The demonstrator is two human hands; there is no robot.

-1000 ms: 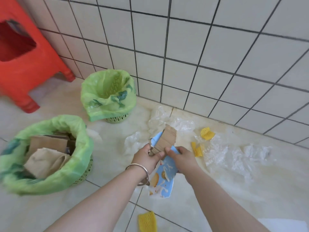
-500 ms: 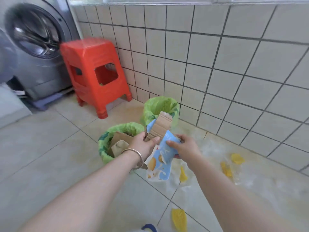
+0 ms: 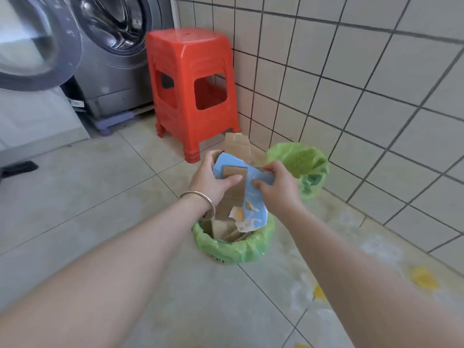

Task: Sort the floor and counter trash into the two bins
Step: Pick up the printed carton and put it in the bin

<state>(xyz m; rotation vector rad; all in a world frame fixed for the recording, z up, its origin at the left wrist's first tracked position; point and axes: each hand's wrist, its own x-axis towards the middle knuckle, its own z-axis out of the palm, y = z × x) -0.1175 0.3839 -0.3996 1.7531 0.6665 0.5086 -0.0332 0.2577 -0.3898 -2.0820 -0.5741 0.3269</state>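
- the left hand (image 3: 209,180) grips the blue carton piece (image 3: 253,209) and a brown cardboard strip (image 3: 234,187), thumb pressed across the strip.
- the right hand (image 3: 275,188) pinches the same carton's right edge, fingers curled round it.
- both hold the pieces just above the near bin (image 3: 233,249), green-lined and already holding cardboard.
- the far bin (image 3: 298,159), also green-lined, stands near the tiled wall.
- a bracelet (image 3: 200,199) circles the left wrist.
- behind stand a red stool (image 3: 193,89) and a washing machine (image 3: 118,54).
- yellow scraps (image 3: 424,278) lie on the floor at right.
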